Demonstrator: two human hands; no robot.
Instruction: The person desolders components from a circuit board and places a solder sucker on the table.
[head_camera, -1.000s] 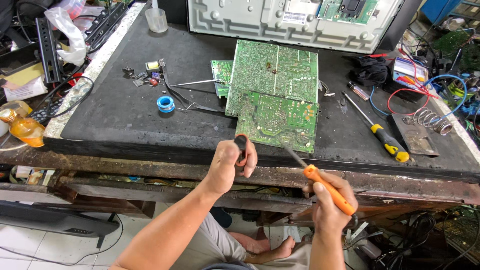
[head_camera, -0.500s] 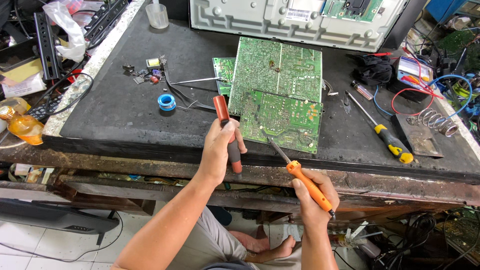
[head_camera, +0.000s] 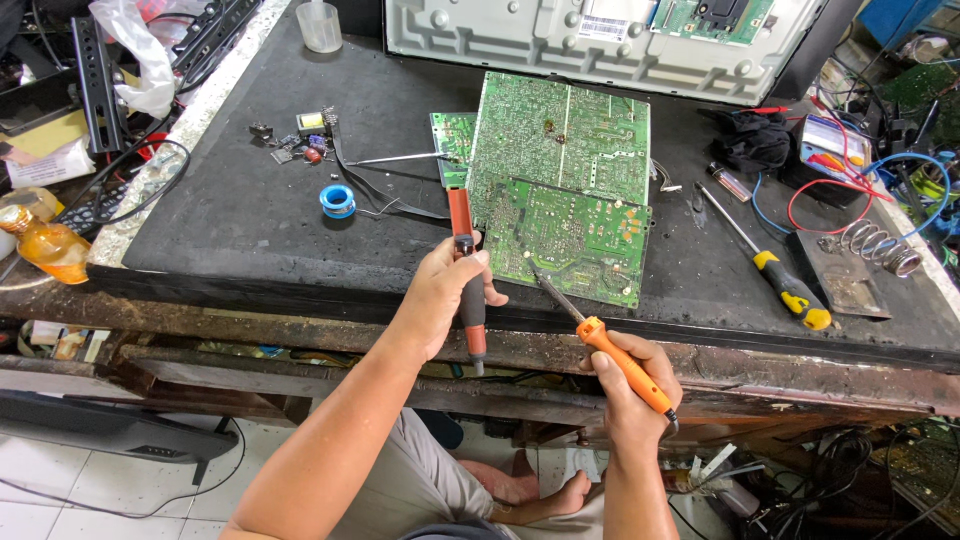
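1. Two tools in hand: left hand (head_camera: 440, 300) wrapped round a red-and-black solder sucker (head_camera: 466, 275), held upright just beside the near circuit board (head_camera: 575, 230); right hand (head_camera: 632, 385) clasping an orange-handled soldering iron (head_camera: 600, 335), tip at the board's front edge.
2. Step, by judgement: desoldering a joint; next calls for iron tip and sucker nozzle meeting on one pad.
3. Materials: green boards, flat, speckled with solder; matte black bench mat (head_camera: 260, 200); glossy blue solder reel (head_camera: 337, 200); yellow-handled screwdriver (head_camera: 770, 262).
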